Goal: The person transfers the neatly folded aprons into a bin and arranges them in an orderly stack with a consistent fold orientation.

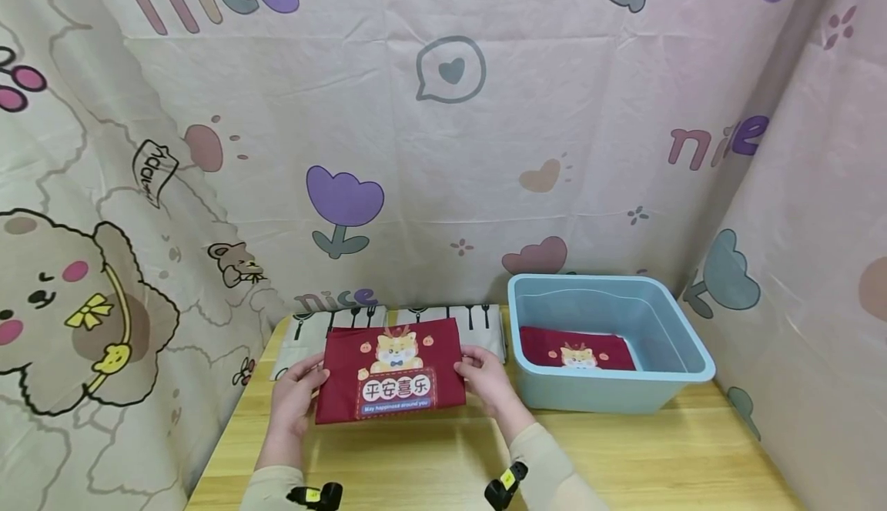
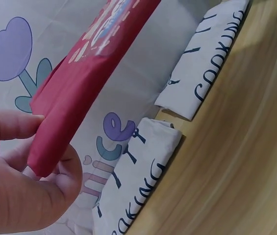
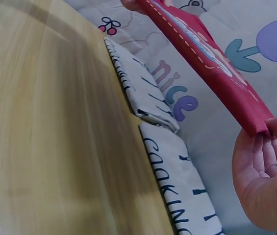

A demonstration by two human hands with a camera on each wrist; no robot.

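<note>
Beige sleeves nearest; left hand, right hand pinch red cloth by opposite ends, likely so folds hold.

a homelike, curtained table corner; which room is unclear
beyond the left hand and right hand hang cartoon-printed curtains; beneath both hands lies a wood-grain table, cutlery-print cloths just past them.
</note>
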